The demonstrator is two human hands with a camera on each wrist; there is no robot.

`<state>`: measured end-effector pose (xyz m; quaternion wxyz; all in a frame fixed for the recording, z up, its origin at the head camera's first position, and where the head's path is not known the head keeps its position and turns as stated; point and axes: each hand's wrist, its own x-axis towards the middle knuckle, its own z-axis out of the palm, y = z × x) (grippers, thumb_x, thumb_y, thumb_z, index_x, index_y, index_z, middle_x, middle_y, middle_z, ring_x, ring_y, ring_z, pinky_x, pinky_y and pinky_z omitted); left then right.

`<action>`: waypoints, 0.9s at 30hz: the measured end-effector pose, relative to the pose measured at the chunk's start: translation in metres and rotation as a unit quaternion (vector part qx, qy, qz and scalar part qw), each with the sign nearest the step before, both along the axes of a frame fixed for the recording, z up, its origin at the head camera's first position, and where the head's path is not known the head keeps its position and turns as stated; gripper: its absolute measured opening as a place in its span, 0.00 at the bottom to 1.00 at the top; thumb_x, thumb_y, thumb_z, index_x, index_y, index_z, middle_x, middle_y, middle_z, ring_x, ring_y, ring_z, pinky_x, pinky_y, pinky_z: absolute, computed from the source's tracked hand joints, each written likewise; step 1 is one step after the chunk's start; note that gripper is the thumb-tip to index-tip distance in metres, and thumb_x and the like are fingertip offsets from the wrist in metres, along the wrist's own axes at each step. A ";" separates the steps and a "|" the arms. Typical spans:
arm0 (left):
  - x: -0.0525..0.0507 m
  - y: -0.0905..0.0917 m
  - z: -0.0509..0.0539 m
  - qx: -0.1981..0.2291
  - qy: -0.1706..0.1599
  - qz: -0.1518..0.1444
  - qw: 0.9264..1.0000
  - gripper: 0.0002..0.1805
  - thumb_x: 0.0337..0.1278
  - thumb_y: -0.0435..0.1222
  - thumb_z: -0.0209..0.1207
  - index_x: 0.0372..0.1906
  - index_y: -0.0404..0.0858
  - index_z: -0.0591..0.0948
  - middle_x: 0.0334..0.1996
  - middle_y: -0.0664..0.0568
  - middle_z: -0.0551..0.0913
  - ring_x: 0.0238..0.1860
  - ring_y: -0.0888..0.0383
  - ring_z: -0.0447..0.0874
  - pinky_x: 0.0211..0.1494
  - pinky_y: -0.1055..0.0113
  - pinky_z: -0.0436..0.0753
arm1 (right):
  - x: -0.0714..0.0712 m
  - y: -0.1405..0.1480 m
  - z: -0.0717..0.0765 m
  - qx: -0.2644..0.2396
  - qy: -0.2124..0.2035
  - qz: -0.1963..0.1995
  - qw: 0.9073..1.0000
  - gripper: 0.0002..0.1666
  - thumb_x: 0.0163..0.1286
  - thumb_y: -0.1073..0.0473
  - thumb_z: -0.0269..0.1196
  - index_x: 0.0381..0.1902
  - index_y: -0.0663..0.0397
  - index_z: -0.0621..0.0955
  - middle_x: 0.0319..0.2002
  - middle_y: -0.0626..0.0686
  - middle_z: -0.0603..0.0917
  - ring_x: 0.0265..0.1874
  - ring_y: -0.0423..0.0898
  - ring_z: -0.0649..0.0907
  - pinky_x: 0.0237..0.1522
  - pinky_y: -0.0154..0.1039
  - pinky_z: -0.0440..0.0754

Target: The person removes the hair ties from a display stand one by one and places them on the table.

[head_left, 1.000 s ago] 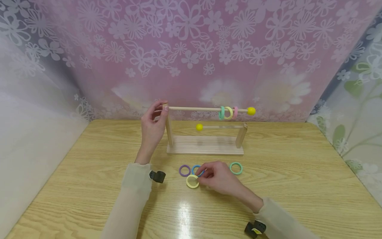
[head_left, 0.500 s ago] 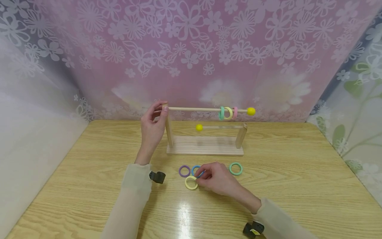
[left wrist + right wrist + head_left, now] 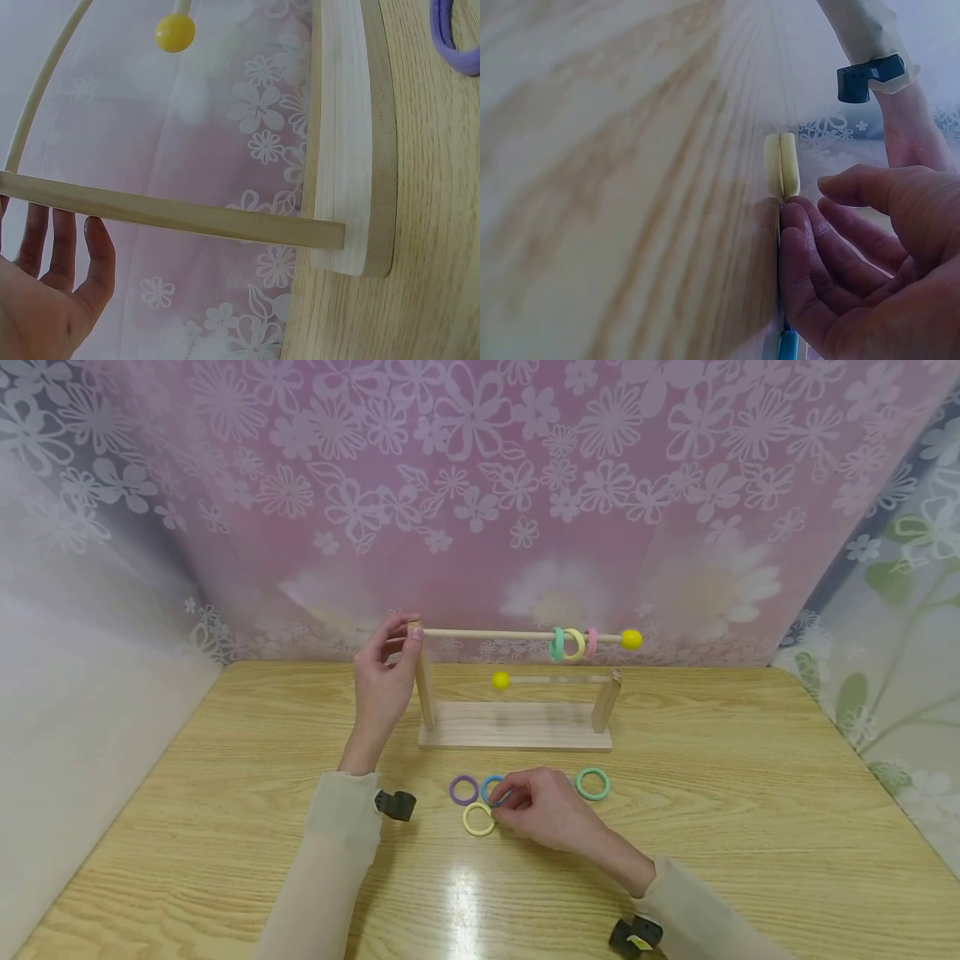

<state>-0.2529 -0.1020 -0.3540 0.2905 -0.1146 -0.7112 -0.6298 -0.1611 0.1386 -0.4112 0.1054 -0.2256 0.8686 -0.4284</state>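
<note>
In the head view my left hand (image 3: 384, 672) pinches the top of the left post (image 3: 425, 693) of a wooden stand, where the upper rod (image 3: 487, 634) joins it. Green (image 3: 557, 644), yellow and pink (image 3: 592, 642) rings hang on that rod near its yellow end ball (image 3: 632, 640). My right hand (image 3: 551, 810) is low over the table, its fingers loosely bent. Its fingertips touch the edge of a yellow ring (image 3: 790, 165) lying flat, and the thumb is apart from it. A blue ring (image 3: 484, 789), partly hidden, lies beneath these fingers.
A purple ring (image 3: 452, 791) lies left of the blue one, and a green ring (image 3: 592, 798) right of my right hand. A bluish sliver shows beside that hand. The stand's base (image 3: 517, 727) and short lower rod with a yellow ball (image 3: 501, 681) are behind.
The yellow ring by my right fingertips has shifted slightly left and toward me, and now lies flat. My right hand has moved only slightly; the left stays on the post.
</note>
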 end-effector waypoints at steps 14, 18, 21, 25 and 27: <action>0.001 -0.001 0.000 -0.007 -0.001 0.000 1.000 0.14 0.73 0.42 0.60 0.56 0.42 0.84 0.47 0.41 0.83 0.45 0.55 0.83 0.39 0.73 0.83 | 0.000 0.004 0.002 -0.003 0.015 0.009 1.000 0.05 0.59 0.63 0.70 0.35 0.52 0.88 0.28 0.47 0.90 0.28 0.34 0.84 0.32 0.28 0.80; 0.000 -0.001 0.000 -0.004 0.000 0.001 1.000 0.14 0.72 0.41 0.60 0.56 0.42 0.85 0.47 0.43 0.84 0.45 0.55 0.83 0.39 0.73 0.83 | -0.001 0.006 0.004 -0.005 0.013 0.002 1.000 0.06 0.59 0.63 0.69 0.36 0.52 0.88 0.29 0.47 0.89 0.29 0.36 0.83 0.33 0.29 0.80; 0.000 0.000 0.000 0.000 -0.003 0.003 1.000 0.14 0.72 0.40 0.61 0.56 0.42 0.85 0.47 0.42 0.84 0.45 0.55 0.83 0.38 0.73 0.83 | -0.002 0.009 0.005 -0.004 0.012 -0.004 1.000 0.07 0.59 0.63 0.69 0.37 0.52 0.88 0.30 0.47 0.89 0.29 0.36 0.83 0.34 0.29 0.80; -0.001 0.001 0.000 -0.001 -0.005 0.008 1.000 0.14 0.72 0.37 0.60 0.57 0.40 0.84 0.48 0.38 0.83 0.46 0.51 0.82 0.37 0.73 0.81 | -0.003 0.012 0.007 -0.009 0.008 -0.009 1.000 0.06 0.61 0.61 0.69 0.38 0.52 0.88 0.32 0.47 0.90 0.31 0.37 0.84 0.35 0.29 0.81; -0.002 0.001 -0.001 -0.002 -0.008 0.010 1.000 0.15 0.73 0.35 0.59 0.58 0.37 0.83 0.49 0.36 0.83 0.46 0.51 0.82 0.37 0.73 0.81 | -0.004 0.014 0.008 -0.012 0.005 -0.012 1.000 0.06 0.62 0.61 0.70 0.38 0.53 0.88 0.33 0.48 0.90 0.32 0.38 0.85 0.36 0.29 0.82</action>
